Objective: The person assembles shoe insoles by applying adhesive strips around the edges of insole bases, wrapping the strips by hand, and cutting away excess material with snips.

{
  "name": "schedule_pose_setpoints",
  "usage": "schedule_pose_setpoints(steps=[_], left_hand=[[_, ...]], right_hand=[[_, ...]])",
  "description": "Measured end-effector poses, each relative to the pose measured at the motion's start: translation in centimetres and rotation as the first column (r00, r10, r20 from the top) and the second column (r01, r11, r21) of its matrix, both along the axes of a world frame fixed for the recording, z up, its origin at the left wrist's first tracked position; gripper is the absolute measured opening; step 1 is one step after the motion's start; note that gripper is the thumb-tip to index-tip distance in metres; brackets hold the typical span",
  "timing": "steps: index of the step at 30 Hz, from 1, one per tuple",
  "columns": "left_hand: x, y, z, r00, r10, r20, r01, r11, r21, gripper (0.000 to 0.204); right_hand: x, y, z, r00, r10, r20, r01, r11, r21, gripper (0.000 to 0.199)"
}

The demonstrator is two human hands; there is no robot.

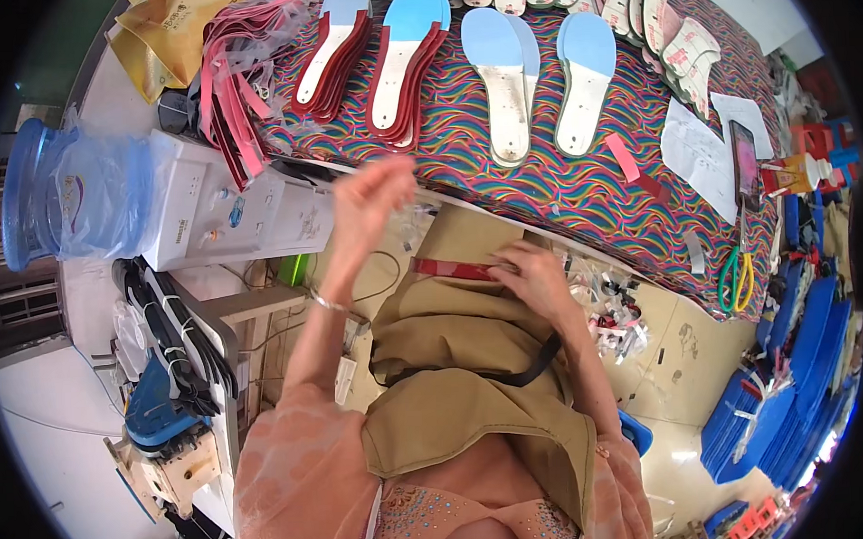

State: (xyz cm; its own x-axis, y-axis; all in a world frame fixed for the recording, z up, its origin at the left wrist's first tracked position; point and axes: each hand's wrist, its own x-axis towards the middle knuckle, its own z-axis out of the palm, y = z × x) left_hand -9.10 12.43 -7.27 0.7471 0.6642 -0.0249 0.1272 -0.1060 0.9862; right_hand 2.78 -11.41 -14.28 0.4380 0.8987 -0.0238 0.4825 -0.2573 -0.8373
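Note:
My left hand (pixel 367 203) is raised by the table's near edge, beside the white water dispenser. Its fingers are curled together; whether anything is between them is too blurred to tell. Over my lap, my right hand (pixel 538 277) has its fingers bent onto the right end of a shiny dark red strip (pixel 450 269). That strip lies across the brown apron (pixel 461 311). Beyond my hands, stacked insoles with dark red edging (pixel 387 95) stand on the table. To their right are paler blue-and-white insoles (pixel 587 93).
A bundle of pink and dark red strips (pixel 231 96) hangs over the table's left corner, near the water dispenser (pixel 258 214). On the patterned tablecloth (pixel 505 196) at right lie papers (pixel 698 151), a phone (pixel 745 163) and green-yellow scissors (pixel 736 276). Scraps (pixel 619 320) litter the floor.

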Motion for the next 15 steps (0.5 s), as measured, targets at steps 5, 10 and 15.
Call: schedule_pose_setpoints(steps=[5, 10, 15], left_hand=[[-5.7, -5.0, -6.5, 0.902, -0.318, -0.291, 0.124, 0.838, -0.531, 0.024], [-5.5, -7.7, -5.8, 0.909, -0.371, -0.188, 0.03, 0.509, -0.86, 0.037], [-3.6, -6.6, -7.7, 0.968, 0.221, 0.12, 0.101, 0.095, -0.99, 0.043]], right_hand=[[-1.6, 1.7, -1.8, 0.953, 0.233, 0.196, -0.173, 0.944, -0.282, 0.03], [-0.5, 1.0, -0.6, 0.993, 0.114, -0.008, -0.114, 0.987, -0.11, 0.021], [0.1, -1.2, 7.0, 0.929, -0.001, -0.37, 0.001, 1.0, 0.001, 0.02]])
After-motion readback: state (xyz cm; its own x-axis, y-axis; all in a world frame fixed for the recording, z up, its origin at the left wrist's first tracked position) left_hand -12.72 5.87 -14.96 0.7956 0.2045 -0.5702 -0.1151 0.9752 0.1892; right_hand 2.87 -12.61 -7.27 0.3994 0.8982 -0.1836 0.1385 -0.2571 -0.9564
